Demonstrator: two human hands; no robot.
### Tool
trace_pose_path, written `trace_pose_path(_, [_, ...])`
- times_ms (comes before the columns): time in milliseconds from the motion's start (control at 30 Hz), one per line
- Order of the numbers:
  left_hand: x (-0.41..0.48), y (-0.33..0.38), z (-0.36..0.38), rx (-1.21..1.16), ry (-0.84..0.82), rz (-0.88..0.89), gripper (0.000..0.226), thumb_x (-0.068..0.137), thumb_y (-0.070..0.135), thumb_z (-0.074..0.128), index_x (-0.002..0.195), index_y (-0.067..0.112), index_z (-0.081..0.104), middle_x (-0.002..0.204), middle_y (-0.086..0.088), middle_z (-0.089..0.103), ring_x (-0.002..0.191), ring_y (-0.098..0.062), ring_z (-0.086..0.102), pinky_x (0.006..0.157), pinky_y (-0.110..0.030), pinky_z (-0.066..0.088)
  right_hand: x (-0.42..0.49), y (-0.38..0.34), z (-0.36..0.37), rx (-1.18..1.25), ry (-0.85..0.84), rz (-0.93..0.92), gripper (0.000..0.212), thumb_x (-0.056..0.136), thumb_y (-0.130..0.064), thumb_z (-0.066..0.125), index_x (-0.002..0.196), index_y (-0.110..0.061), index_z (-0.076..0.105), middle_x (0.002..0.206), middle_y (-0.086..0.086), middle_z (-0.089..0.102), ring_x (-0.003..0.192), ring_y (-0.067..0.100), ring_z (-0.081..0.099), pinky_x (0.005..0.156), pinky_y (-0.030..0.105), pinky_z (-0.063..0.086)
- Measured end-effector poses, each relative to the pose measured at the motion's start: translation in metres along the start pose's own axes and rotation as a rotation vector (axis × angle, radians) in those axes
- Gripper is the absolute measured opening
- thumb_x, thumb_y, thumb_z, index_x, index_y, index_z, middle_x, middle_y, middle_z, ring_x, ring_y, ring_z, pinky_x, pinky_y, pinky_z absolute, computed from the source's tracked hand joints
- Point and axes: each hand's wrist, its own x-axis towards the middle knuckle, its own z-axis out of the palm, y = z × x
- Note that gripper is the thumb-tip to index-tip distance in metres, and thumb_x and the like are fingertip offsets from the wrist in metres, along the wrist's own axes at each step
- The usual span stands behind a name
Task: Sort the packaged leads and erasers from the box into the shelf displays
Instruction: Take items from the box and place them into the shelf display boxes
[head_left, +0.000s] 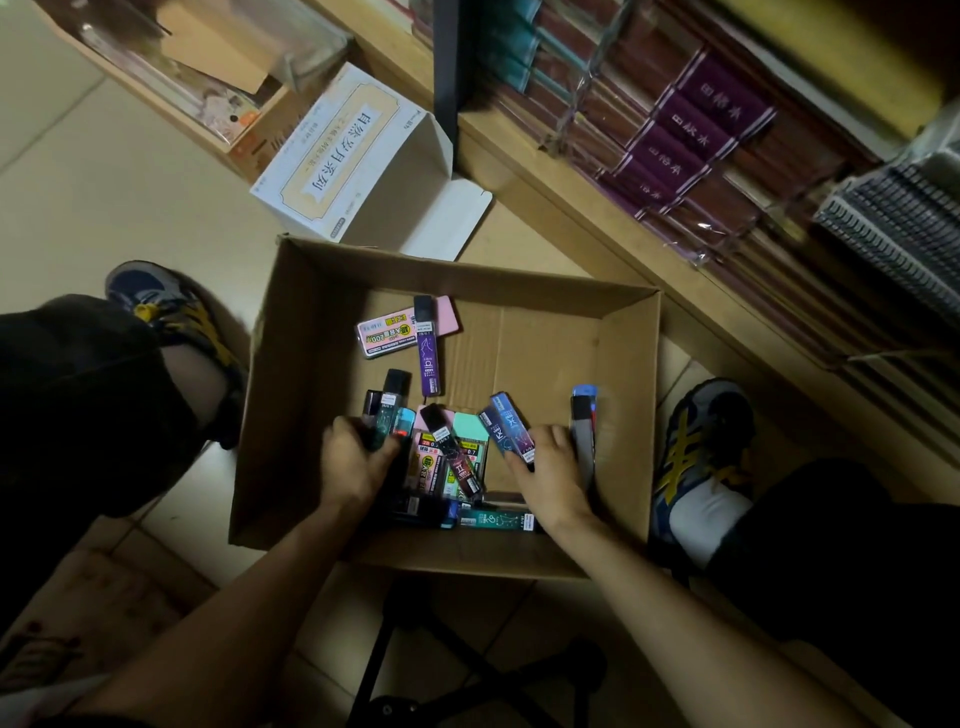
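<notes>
Lead packs (457, 457) heaped at near end of cardboard box (631, 415), directly under both hands; most lie long axis running near-to-far. Purple pack (429, 347) plus pink case (384, 332) lie apart, further in, closer to left hand. Left hand (356, 465) curled round dark teal packs (387, 410), grip closed. Right hand (553, 473) half-open, fingers over blue pack (511, 428), grey pack (583, 431) against palm; firm hold unclear. Box on tiled floor (104, 182) between shoes; wooden shelf (587, 208) with notebooks (691, 140) to right, white box (358, 161) beyond.

Cardboard box (311, 395): one. White box (358, 171): one. Hands: two.
</notes>
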Motion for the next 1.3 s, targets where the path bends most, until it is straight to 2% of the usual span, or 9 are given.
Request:
trace_pose_path(200, [0.000,0.008,-0.007,-0.149,0.059,0.073,0.038,0.087,0.018,0.065,0.117,0.009,0.044,0.112,-0.009,0.059,0.099,-0.022,0.060,0.085,-0.040,0.053,-0.007,-0.002,0.008,-0.223,0.004,-0.062,0.038,0.091,-0.029,0.057,0.123,-0.013,0.048,0.125,0.006,0.041,0.120,0.020,0.041,0.098,0.028,0.037])
trace_pose_path(333, [0.001,0.017,-0.005,-0.237,-0.076,0.093,0.035,0.089,0.013,0.062,0.111,0.018,0.035,0.108,0.000,0.053,0.097,-0.017,0.058,0.077,-0.036,0.053,0.003,-0.010,0.002,-0.137,0.019,-0.044,0.032,0.090,-0.027,0.058,0.119,-0.013,0.053,0.120,0.005,0.047,0.113,0.019,0.044,0.098,0.028,0.040])
trace_pose_path(500, [-0.004,0.050,0.000,-0.447,-0.318,0.035,0.026,0.091,0.003,0.055,0.107,0.019,0.043,0.104,-0.004,0.059,0.087,-0.017,0.062,0.075,-0.037,0.052,0.015,-0.025,-0.032,0.162,-0.046,-0.032,0.019,0.089,-0.022,0.061,0.106,-0.014,0.056,0.104,0.003,0.062,0.083,0.009,0.054,0.060,0.012,0.036])
trace_pose_path(633, [-0.013,0.091,-0.003,-0.440,-0.509,0.081,0.027,0.093,-0.001,0.050,0.120,-0.003,0.043,0.098,-0.021,0.054,0.082,-0.027,0.054,0.071,-0.037,0.047,0.018,-0.034,-0.087,0.200,-0.098,-0.180,0.025,0.087,-0.013,0.064,0.111,-0.012,0.059,0.110,0.005,0.061,0.097,0.017,0.057,0.079,0.025,0.042])
trace_pose_path(733, [-0.023,0.126,-0.015,-0.400,-0.562,0.178,0.017,0.096,0.005,0.048,0.112,0.004,0.044,0.085,-0.013,0.050,0.070,-0.020,0.048,0.062,-0.031,0.041,0.014,-0.041,-0.140,0.082,-0.187,-0.354,0.025,0.086,-0.012,0.064,0.110,-0.013,0.060,0.108,0.004,0.058,0.100,0.018,0.055,0.083,0.028,0.041])
trace_pose_path(833, [-0.040,0.151,-0.032,-0.257,-0.632,0.356,0.023,0.094,0.039,0.053,0.103,0.018,0.049,0.087,-0.003,0.055,0.073,-0.014,0.053,0.061,-0.024,0.045,0.001,-0.057,-0.185,-0.044,-0.232,-0.518,0.028,0.085,-0.013,0.065,0.113,-0.013,0.062,0.110,0.004,0.059,0.102,0.015,0.054,0.088,0.028,0.041])
trace_pose_path(967, [-0.071,0.180,-0.048,-0.155,-0.809,0.510,0.035,0.080,0.057,0.062,0.104,0.032,0.052,0.100,0.006,0.061,0.084,0.000,0.065,0.070,-0.013,0.050,-0.021,-0.085,-0.232,-0.118,-0.154,-0.680,0.033,0.084,-0.012,0.067,0.116,-0.011,0.062,0.111,0.005,0.058,0.104,0.015,0.053,0.089,0.026,0.040])
trace_pose_path(1067, [-0.091,0.201,-0.054,-0.262,-0.906,0.549,0.041,0.083,0.040,0.064,0.113,0.012,0.058,0.099,-0.001,0.068,0.085,-0.011,0.064,0.071,-0.020,0.050,-0.039,-0.101,-0.265,-0.158,-0.065,-0.752,0.033,0.084,-0.013,0.068,0.116,-0.009,0.063,0.112,0.008,0.058,0.106,0.018,0.053,0.090,0.027,0.040])
trace_pose_path(1300, [-0.131,0.236,-0.074,-0.376,-0.869,0.707,0.034,0.078,0.029,0.074,0.109,0.018,0.066,0.107,-0.008,0.071,0.096,-0.022,0.068,0.076,-0.024,0.054,-0.083,-0.115,-0.324,-0.178,0.180,-0.815,0.040,0.082,-0.016,0.070,0.121,-0.014,0.061,0.112,0.003,0.051,0.101,0.009,0.044,0.085,0.025,0.039])
